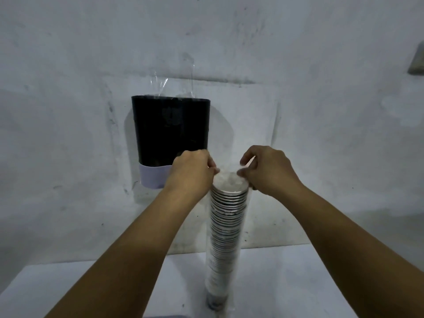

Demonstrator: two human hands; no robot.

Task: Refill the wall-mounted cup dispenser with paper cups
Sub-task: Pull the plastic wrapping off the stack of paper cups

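While standing upright on the table point(298, 283), sleeved cup stack point(226, 226) (long axis vertical), both hands' fingers point(244, 173) apparently pinching its wrap.

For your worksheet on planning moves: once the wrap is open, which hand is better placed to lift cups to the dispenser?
Probably the left hand: it is right beside the black dispenser, while the right hand is on the far side of the cup stack.

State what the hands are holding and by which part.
Both hands, left hand and right hand, pinch the clear plastic wrap at the top end of the upright sleeve of paper cups.
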